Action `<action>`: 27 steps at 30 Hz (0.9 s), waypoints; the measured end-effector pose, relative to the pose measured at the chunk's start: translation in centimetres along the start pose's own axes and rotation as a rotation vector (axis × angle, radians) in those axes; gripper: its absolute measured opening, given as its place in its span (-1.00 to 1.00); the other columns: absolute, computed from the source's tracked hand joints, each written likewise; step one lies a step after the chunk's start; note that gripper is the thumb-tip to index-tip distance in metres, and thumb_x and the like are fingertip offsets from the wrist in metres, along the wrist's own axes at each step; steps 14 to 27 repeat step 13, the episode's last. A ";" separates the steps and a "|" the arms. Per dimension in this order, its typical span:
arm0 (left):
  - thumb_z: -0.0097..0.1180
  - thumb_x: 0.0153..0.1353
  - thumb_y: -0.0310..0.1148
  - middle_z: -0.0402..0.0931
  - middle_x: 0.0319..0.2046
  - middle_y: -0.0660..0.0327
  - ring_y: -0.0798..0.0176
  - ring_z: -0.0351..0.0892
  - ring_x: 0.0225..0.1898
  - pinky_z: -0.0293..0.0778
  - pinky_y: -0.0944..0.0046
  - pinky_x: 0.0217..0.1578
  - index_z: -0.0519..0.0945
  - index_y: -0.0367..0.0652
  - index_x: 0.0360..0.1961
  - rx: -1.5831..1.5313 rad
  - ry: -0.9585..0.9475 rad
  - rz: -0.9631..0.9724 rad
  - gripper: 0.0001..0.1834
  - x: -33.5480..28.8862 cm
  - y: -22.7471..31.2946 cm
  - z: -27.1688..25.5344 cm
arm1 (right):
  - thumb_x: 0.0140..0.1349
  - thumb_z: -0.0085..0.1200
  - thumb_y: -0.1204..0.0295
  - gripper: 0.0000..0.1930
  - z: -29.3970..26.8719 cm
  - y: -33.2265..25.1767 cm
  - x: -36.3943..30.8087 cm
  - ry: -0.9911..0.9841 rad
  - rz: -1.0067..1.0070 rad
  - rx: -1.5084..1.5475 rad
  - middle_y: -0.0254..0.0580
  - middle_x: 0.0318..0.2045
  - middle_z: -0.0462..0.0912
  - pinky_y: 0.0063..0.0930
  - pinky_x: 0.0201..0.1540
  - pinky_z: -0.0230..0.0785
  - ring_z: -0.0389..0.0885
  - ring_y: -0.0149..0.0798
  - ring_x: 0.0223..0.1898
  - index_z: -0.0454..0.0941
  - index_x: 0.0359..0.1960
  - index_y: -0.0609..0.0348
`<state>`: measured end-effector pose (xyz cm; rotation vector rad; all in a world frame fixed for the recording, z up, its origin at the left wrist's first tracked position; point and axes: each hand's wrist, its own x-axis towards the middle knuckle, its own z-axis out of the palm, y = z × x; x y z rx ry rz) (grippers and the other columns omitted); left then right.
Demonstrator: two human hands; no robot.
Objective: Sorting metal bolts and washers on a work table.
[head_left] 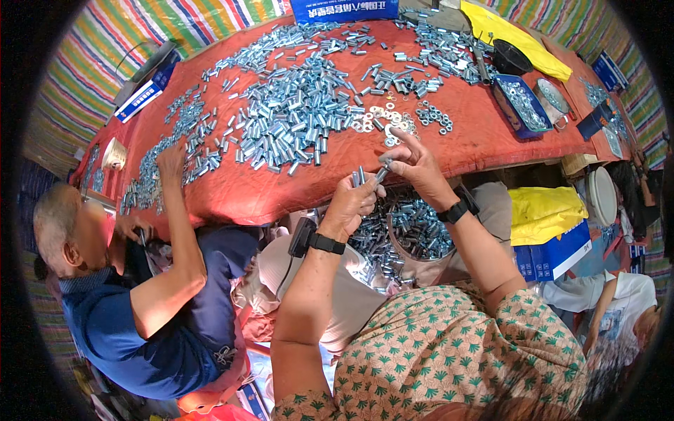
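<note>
In front of the red-covered table's near edge, my two hands meet over a small shiny metal sleeve bolt [383,171]. My left hand [349,207] is closed around it, with another metal piece [360,175] sticking up between the fingers. My right hand [421,172] pinches the far end with thumb and a finger, its other fingers raised. Pale flat washers [382,118] lie just beyond, beside a cluster of hex nuts [435,118]. A large heap of metal sleeves [295,112] spreads to the left. Below my hands, a container [400,245] holds many metal bolts.
Left of me a co-worker in blue [140,337] reaches over small parts [158,168] on the red cloth [210,189]. At right stand a blue tray [502,91], a black bowl [511,57] and a blue carton [554,252] under yellow plastic. Another person [625,309] sits farther right.
</note>
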<state>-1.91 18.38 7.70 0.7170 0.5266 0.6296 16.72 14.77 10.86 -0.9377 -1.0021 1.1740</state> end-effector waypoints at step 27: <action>0.18 0.28 -0.28 0.56 -0.45 0.17 0.61 0.22 -0.68 0.04 0.59 -0.74 0.48 -0.16 -0.23 0.009 0.041 0.065 -0.79 0.0 -0.6 0.0 | 0.19 0.21 0.52 -0.19 -0.1 3.0 0.7 0.095 0.014 -0.119 -0.22 -0.16 0.64 -0.60 -0.06 0.42 0.59 -0.47 -0.16 -0.02 0.40 0.34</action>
